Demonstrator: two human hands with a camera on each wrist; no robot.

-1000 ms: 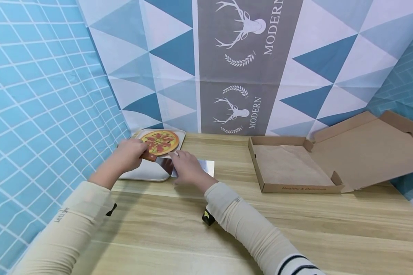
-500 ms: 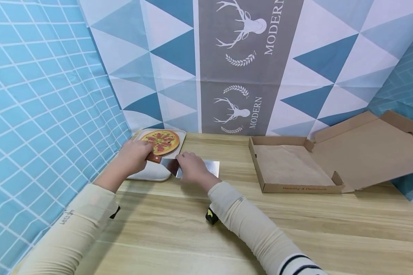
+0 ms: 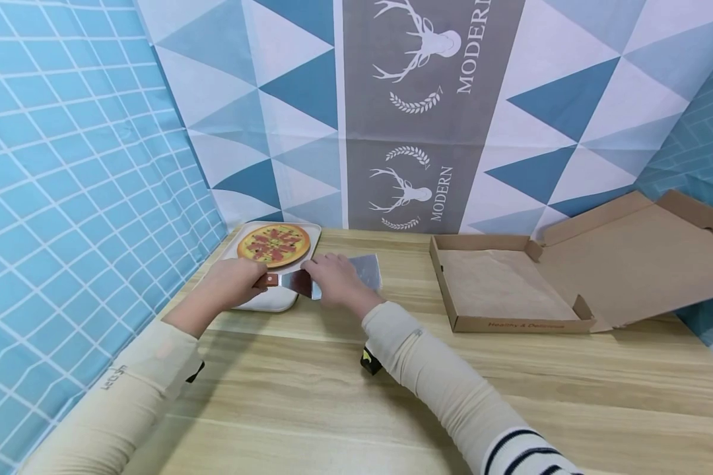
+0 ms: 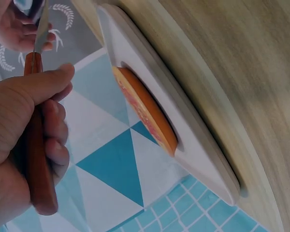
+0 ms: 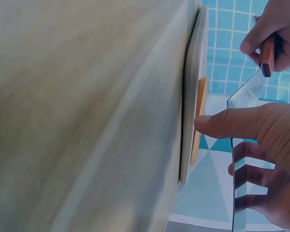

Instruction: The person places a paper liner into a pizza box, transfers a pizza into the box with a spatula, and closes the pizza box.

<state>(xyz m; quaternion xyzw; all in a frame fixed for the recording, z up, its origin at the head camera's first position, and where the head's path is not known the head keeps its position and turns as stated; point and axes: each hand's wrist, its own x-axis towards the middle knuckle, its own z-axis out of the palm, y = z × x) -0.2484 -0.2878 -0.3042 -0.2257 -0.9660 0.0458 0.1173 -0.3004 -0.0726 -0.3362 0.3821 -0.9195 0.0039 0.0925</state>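
Backdrop, left: blue grid-patterned cloth [image 3: 65,165] hanging beside the table.
Table: pale wood-grain top [image 3: 392,409], bearing everything listed below.
Tray: white, rounded corners [image 3: 267,302], at the table's far left corner, close to the backdrop.
Pizza: round, orange, with red and green toppings [image 3: 273,245], lying flat on the far half of the tray; seen edge-on in the left wrist view [image 4: 150,116].
Left hand: [image 3: 232,280] fingers curled round the wooden handle [image 4: 36,159] of the spatula, held above the near part of the tray.
Spatula: broad flat metal blade [image 3: 365,270] with a brown handle, carried between both hands just right of the tray, clear of the pizza; whether the blade touches the table cannot be told.
Right hand: [image 3: 335,280] thumb over one face of the blade, fingers [image 5: 246,169] curled against the other, pinching it near the handle end.
Pizza box: brown cardboard [image 3: 499,287], open, lid folded back to the right, well apart from the tray on the table's right.
Backdrop, centre: triangle-print cloth with a grey deer panel [image 3: 416,119] reading MODERN.
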